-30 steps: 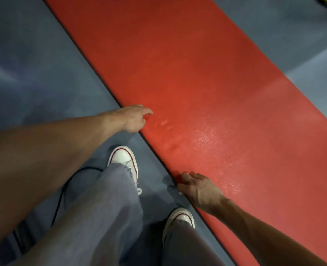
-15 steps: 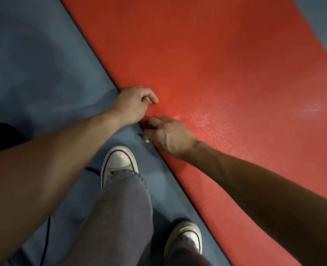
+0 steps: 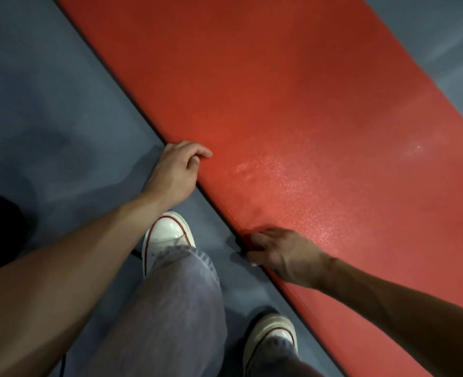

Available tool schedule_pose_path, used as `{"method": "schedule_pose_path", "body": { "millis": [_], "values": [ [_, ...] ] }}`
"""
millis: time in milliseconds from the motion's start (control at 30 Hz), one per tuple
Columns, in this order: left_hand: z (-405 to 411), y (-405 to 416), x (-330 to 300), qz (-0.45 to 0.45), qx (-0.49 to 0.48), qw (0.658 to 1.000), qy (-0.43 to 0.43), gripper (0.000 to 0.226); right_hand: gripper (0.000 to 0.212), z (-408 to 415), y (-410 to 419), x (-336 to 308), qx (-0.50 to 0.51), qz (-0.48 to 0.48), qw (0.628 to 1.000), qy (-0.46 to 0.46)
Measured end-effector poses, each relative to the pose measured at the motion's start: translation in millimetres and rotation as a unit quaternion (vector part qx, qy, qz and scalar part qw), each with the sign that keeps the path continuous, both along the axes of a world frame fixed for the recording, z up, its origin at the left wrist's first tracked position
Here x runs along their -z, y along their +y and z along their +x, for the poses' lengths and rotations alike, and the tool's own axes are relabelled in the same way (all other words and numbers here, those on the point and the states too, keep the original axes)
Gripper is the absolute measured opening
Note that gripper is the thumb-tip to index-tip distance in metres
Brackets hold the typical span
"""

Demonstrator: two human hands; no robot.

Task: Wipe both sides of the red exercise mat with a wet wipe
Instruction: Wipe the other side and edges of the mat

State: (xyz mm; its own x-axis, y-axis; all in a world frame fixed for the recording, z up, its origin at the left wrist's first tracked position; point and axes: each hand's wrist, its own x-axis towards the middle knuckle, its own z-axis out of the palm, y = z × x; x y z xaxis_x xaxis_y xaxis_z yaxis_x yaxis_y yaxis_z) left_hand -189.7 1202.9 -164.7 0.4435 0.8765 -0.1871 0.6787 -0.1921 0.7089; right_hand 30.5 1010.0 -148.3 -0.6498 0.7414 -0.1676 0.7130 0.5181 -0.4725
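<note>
Grip, left hand: fingers curled over the near long edge of the red exercise mat, the thumb and forefinger lying on its top face, the rest of the fingers bent down at the edge; it holds the mat's border.
Grip, right hand: fingers curled round the same edge further along toward the person, fingertips tucked at or under the border, the back of the hand over the mat; it grasps the edge. A small pale bit shows below the knuckles; I cannot tell what it is.
Mat: lies flat on the floor, running as a diagonal band from upper left to lower right. Its surface between and beyond the two hands has a speckled sheen with a few faint smudges.
Edge: a dark line where the mat meets the floor, both hands on it and well apart.
Floor: grey-blue, on both sides of the mat.
Feet: two white sneakers, one just beside the mat's edge between the hands, the other nearer the bottom.
Legs: grey trousers over both shoes.
Cable: thin and dark, at the bottom left.
</note>
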Motion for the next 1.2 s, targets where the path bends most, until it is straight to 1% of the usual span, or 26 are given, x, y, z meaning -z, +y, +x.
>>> {"method": "schedule_pose_path", "body": {
  "millis": [100,167,233,300,400,500,600,633,700,767,800,833,867,900,933,967,1033,1067,1100,1133,1167,1200],
  "values": [
    [-6.0,0.3,0.4,-0.031,-0.011,0.999,-0.008,0.038,0.009,-25.1,46.3,3.7,0.027,0.048,0.998,0.035],
    [-8.9,5.2,0.8,-0.051,-0.019,0.999,-0.001,0.037,0.008,-40.0,78.0,2.8,0.058,0.081,0.994,0.034],
    [-9.1,10.6,0.5,-0.065,-0.033,0.997,0.006,0.035,0.002,-47.9,101.4,2.6,0.104,0.091,0.990,0.037],
    [-6.4,13.6,-2.5,-0.075,-0.051,0.996,0.008,0.033,0.009,-49.7,101.6,5.6,0.122,0.094,0.987,0.040],
    [-3.9,17.4,-5.6,-0.085,-0.066,0.994,0.008,0.034,0.030,-36.6,73.4,7.8,0.072,0.068,0.995,0.025],
    [-7.8,24.7,-5.5,-0.090,-0.030,0.995,0.009,0.033,0.021,-21.7,65.5,10.9,0.015,0.068,0.998,0.012],
    [-9.4,22.3,-6.5,-0.087,-0.024,0.996,0.001,0.034,0.019,-28.9,88.0,12.7,0.026,0.088,0.996,0.006],
    [-8.4,20.4,-7.5,-0.083,-0.034,0.996,0.007,0.034,0.020,-29.2,97.9,11.4,0.056,0.092,0.994,-0.001],
    [-6.1,16.3,-7.1,-0.078,-0.056,0.995,0.026,0.033,0.026,-13.1,119.4,10.1,0.164,0.101,0.981,-0.003],
    [-4.0,12.3,-6.0,-0.071,-0.061,0.995,0.031,0.033,0.025,22.4,139.7,6.5,0.300,0.113,0.947,-0.033],
    [-3.8,10.8,-7.1,-0.069,-0.062,0.995,0.029,0.033,0.023,39.7,148.1,4.4,0.361,0.104,0.926,-0.046],
    [-3.7,10.0,-8.9,-0.066,-0.061,0.996,0.029,0.033,0.021,51.4,152.1,3.4,0.407,0.093,0.907,-0.048],
    [-3.3,9.9,-10.2,-0.063,-0.062,0.996,0.030,0.034,0.019,55.1,151.1,4.9,0.432,0.086,0.897,-0.045],
    [-2.6,9.6,-10.9,-0.061,-0.063,0.996,0.033,0.033,0.016,49.2,144.8,4.9,0.435,0.083,0.896,-0.041],
    [-1.4,9.7,-11.3,-0.060,-0.065,0.995,0.038,0.033,0.011,35.6,133.4,5.0,0.417,0.081,0.905,-0.029],
    [-0.1,10.0,-12.2,-0.061,-0.068,0.995,0.043,0.033,0.004,16.4,118.9,4.1,0.373,0.073,0.925,-0.005],
    [2.3,11.6,-14.0,-0.058,-0.072,0.995,0.045,0.034,0.021,-18.5,84.8,3.4,0.232,0.031,0.972,0.023],
    [3.3,12.2,-15.3,-0.056,-0.071,0.995,0.045,0.034,0.027,-24.6,75.2,6.3,0.161,0.025,0.986,0.023],
    [4.0,12.6,-16.4,-0.054,-0.069,0.995,0.046,0.034,0.032,-20.2,75.6,6.7,0.127,0.031,0.991,0.014],
    [4.4,11.6,-16.7,-0.053,-0.066,0.995,0.046,0.034,0.031,-7.7,82.8,8.3,0.142,0.047,0.989,0.000],
    [3.9,10.2,-16.9,-0.051,-0.064,0.996,0.047,0.034,0.024,7.5,95.6,7.9,0.203,0.068,0.977,-0.015],
    [3.5,8.8,-17.1,-0.048,-0.063,0.996,0.048,0.034,0.013,28.2,110.3,9.6,0.282,0.096,0.954,-0.034]
  ]
}}
